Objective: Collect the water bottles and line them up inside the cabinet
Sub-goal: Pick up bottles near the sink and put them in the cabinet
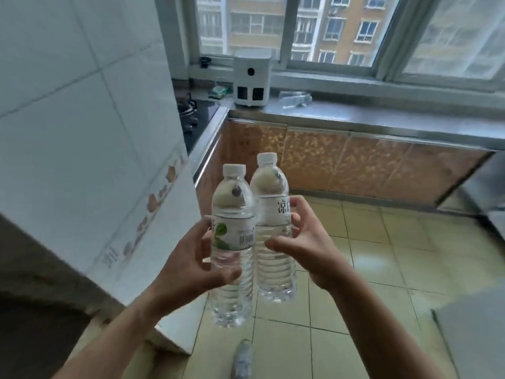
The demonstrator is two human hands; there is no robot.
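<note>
Two clear ribbed plastic water bottles fill the middle of my view, held upright in the air over the pale green tiled floor. The left one, a clear bottle with a green-leaf label, sits in my left hand; the fingers curl round its labelled waist and the thumb presses across the front below the label. The right one, a clear bottle with a white label bearing dark characters, is in my right hand, fingers wrapped round the far side and thumb pointing across the front. Both hands are closed round their bottles.

Both bottles have white screw caps, smooth rounded shoulders and ridged lower bodies, and the water inside looks glassy. Their long axes run nearly vertical, caps up and leaning slightly away from me, bases down toward the floor. They stand side by side, touching or very nearly so at the shoulders; I cannot tell which.

Another clear plastic bottle lies on its side on the grey metal countertop under the window, long axis running along the counter. Just left of it stands a white boxy appliance with a round dark dial. Below the counter run orange-brown patterned cabinet doors, glossy and closed. A further bottle-like blurred shape lies on the floor near the bottom edge.
</note>
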